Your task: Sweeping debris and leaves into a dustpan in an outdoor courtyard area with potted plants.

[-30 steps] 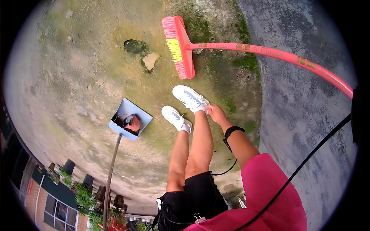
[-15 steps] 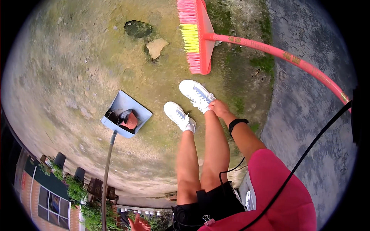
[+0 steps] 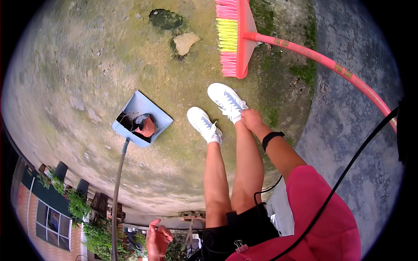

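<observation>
1. Rough, moss-stained concrete ground (image 3: 82, 95) spreads wide left of the dustpan (image 3: 150, 105), giving room to move; its curved right edge meets a mottled grey surface (image 3: 348, 95).
2. The broom (image 3: 244, 47) is just beyond the shoes, its stiff pink and yellow bristles facing left, its smooth red handle running to the right rim.
3. The dustpan, squarish and pale blue, holds dark and reddish scraps (image 3: 148, 127).
4. The white lace-up right shoe (image 3: 225, 99) and left shoe (image 3: 202, 123) stand apart.
5. The right hand (image 3: 251, 120) curls at the right shoe's heel; its grip I cannot tell.
6. The left hand (image 3: 158, 239), half open, is near the dustpan's pole (image 3: 116, 191).
</observation>
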`<action>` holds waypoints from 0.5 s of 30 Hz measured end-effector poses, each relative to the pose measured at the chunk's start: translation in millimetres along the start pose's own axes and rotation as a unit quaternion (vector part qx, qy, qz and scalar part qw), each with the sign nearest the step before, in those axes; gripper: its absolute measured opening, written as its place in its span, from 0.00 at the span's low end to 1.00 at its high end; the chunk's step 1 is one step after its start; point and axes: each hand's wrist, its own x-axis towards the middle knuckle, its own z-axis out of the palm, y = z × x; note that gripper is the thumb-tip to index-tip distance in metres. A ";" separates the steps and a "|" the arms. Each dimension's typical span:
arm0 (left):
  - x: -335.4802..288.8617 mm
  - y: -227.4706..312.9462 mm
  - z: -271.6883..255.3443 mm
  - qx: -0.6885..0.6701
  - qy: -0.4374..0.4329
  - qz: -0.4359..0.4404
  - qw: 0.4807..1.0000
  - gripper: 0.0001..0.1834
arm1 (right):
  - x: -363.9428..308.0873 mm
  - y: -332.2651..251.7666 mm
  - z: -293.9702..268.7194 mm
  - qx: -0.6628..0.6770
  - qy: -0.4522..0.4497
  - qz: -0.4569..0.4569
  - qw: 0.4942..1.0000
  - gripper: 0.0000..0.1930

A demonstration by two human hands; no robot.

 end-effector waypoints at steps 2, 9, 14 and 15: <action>1.1 12.2 20.5 0.050 -0.028 0.026 0.998 0.23 | 0.9 -12.7 5.6 0.010 -0.016 -0.022 1.000 0.05; 42.5 19.7 61.2 0.107 -0.148 0.012 0.983 0.22 | -6.8 6.7 6.2 0.118 -0.023 0.000 0.993 0.06; 54.2 16.9 75.1 0.128 -0.134 0.025 0.982 0.20 | -4.0 7.3 5.4 0.247 0.013 0.013 0.969 0.05; 55.3 15.5 75.4 0.127 -0.132 0.022 0.983 0.20 | -2.2 4.6 5.2 0.202 0.018 -0.024 0.979 0.05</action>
